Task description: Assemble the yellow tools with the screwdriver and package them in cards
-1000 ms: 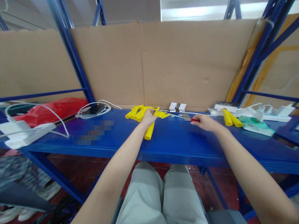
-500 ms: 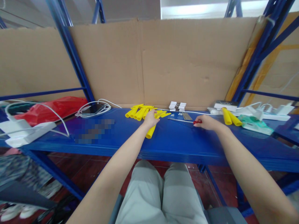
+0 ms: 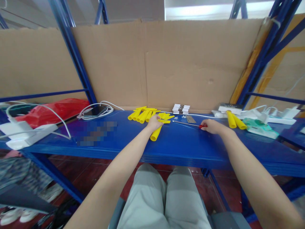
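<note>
Well, from the head view, your left hand (image 3: 154, 123) looks clamped on the far part of a yellow tube (image 3: 155, 135), near the middle of the blue table (image 3: 181, 143), with the tube's open end facing you; a short yellow piece (image 3: 165, 121) pokes out right of your fingers, and I cannot tell whether you pinch it or it just lies there; your right hand (image 3: 212, 126) is closed on the red handle (image 3: 201, 126) of what looks like a screwdriver (image 3: 190, 124), its thin shaft pointing left, its tip just beside that short piece; your two hands are apart from each other. Should the shaft push left, its tip could skid off the rounded yellow surface and jab your left fingers, which sit close by; a loosened grip could let the tube roll, perhaps into the pile of yellow tubes (image 3: 140, 115) on its far left; a careless sweep toward the far side could scatter the small white bits (image 3: 183, 116) and the grey strips (image 3: 191, 119), or knock over the white stack (image 3: 181, 109) behind them.
</note>
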`<state>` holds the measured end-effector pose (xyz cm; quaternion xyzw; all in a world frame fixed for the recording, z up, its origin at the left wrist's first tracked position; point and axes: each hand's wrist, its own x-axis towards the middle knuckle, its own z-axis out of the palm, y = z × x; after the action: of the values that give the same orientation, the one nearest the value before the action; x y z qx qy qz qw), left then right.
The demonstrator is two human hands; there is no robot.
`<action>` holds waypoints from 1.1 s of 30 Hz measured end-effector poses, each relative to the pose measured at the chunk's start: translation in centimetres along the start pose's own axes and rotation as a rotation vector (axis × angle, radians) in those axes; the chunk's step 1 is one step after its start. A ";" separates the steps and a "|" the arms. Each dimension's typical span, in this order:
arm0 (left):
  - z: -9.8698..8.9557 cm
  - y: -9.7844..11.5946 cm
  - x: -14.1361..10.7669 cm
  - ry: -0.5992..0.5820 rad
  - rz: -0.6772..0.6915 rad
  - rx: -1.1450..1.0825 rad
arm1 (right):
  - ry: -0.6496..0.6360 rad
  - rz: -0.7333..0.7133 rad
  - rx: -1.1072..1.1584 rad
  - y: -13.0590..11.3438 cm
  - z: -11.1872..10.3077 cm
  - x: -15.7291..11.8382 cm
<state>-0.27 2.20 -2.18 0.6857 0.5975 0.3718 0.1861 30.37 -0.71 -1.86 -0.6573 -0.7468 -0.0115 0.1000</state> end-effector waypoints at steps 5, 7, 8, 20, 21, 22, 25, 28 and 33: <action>-0.1 -0.1 0.0 0.008 -0.042 -0.015 | -0.008 0.021 0.027 -0.1 0.0 0.1; -0.1 -0.1 0.2 0.021 -0.059 -0.031 | -0.009 0.020 0.042 -0.1 0.1 0.1; -0.2 -0.1 0.2 0.032 -0.057 -0.036 | -0.003 0.014 0.046 0.0 0.1 0.1; -0.7 0.2 0.1 0.134 0.140 0.044 | 0.115 -0.037 0.129 -2.0 -0.5 -0.4; -0.8 0.3 0.0 0.125 0.138 0.049 | 0.127 -0.051 0.138 -2.2 -0.6 -0.5; -0.8 0.4 0.0 0.116 0.134 0.056 | 0.141 -0.065 0.141 -2.4 -0.6 -0.5; -0.9 0.5 -0.1 0.108 0.140 0.087 | 0.183 -0.106 0.116 -2.9 -0.5 -0.3; -0.9 0.6 -0.2 0.125 0.161 0.104 | 0.207 -0.141 0.060 -3.3 -0.3 0.1; -0.8 0.7 -0.3 0.096 0.182 0.088 | 0.213 -0.133 -0.028 -4.4 -0.1 0.4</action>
<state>-0.37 1.60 -1.26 0.7261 0.5568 0.3927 0.0924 26.03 -0.92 -1.22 -0.6028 -0.7736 -0.0982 0.1687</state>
